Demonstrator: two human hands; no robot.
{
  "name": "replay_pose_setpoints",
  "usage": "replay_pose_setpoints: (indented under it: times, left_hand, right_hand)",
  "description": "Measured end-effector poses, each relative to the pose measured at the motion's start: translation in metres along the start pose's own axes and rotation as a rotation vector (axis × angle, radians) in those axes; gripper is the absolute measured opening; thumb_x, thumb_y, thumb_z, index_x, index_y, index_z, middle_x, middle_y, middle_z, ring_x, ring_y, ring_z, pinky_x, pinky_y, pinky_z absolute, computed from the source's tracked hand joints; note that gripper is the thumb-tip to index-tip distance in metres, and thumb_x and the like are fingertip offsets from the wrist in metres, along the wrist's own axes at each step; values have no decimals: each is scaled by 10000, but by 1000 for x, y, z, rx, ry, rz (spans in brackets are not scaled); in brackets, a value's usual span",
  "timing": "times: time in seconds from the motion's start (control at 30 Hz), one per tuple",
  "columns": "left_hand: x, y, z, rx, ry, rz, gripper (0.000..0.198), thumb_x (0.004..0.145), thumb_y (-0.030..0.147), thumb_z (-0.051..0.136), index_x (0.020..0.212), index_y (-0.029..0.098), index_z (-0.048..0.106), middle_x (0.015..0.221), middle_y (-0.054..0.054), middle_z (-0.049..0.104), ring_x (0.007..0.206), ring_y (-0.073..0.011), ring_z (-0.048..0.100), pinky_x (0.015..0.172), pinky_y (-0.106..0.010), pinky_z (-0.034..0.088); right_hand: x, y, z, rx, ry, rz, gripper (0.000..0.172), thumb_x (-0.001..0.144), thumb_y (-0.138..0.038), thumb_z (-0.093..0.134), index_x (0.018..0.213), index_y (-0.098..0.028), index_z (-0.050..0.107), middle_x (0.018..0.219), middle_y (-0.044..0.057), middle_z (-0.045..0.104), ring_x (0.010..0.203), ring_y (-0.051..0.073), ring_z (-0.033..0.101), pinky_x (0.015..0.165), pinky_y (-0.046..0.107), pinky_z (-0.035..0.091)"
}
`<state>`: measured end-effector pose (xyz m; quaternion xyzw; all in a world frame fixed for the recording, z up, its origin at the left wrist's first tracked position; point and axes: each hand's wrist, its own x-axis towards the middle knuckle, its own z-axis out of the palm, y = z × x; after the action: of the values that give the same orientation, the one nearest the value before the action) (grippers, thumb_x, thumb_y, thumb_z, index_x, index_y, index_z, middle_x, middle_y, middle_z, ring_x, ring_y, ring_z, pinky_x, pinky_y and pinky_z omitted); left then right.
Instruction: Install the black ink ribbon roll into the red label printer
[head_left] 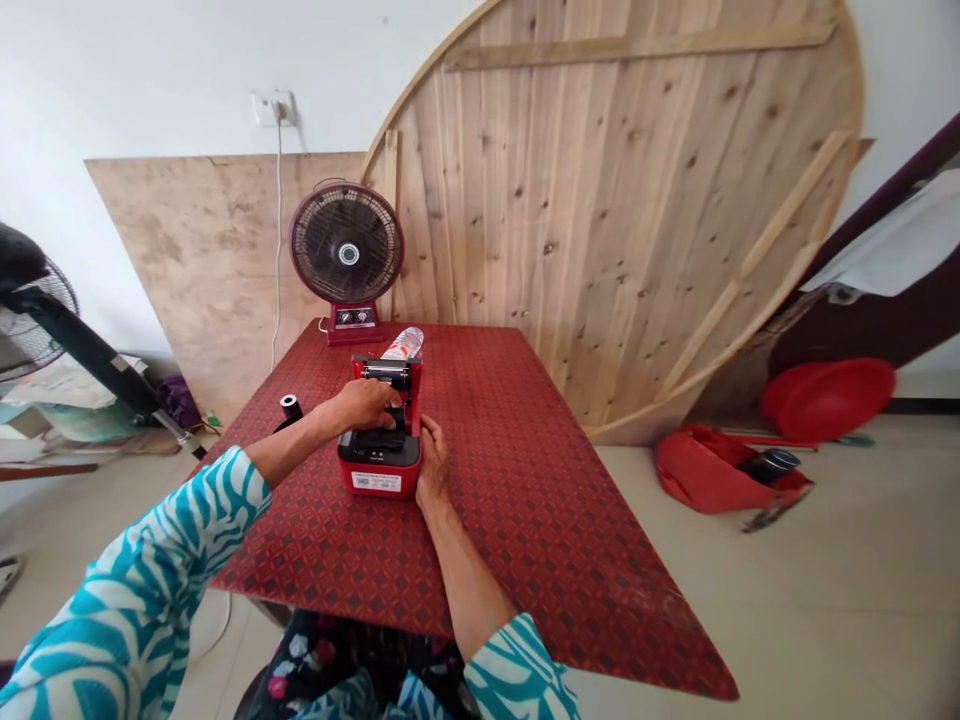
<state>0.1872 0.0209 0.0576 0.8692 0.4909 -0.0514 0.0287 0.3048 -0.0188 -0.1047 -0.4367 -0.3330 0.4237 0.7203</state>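
Red plastic label printer (379, 465), opened, is held toward the far edge of the red tabletop (525, 520). Fingers of the left hand (365, 405) are curled together over its interior, those of the right hand (433, 462) clamped on its side; a black roll (291, 407) is left standing apart.

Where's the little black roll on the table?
Look at the red patterned table by the big round wooden board. Find the red machine with a white label. Left of it stands a small black roll with a pale top, alone on that side.
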Motion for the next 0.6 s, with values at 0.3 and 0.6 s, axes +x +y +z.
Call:
replay_pose_setpoints:
  times: [0.3,0.6]
  left_hand:
    - [8,5,19,6,-42,57,270,708,152,643,956,206,735,974,-129,731,948,-290,678,798,-346,514]
    - [0,-11,24,-168,-28,203,235,817,276,602,1015,259,729,1036,-41,738,969,-211,675,805,-253,492]
  right_hand:
    - [0,-1,-2,-8,-6,4,386,774,-463,542,1052,-219,655,986,32,691,976,201,592,815,327,470]
    - [-1,-2,-1,-8,-9,4,394,781,-467,538,1063,-215,652,990,36,697,971,201,600,823,332,469]
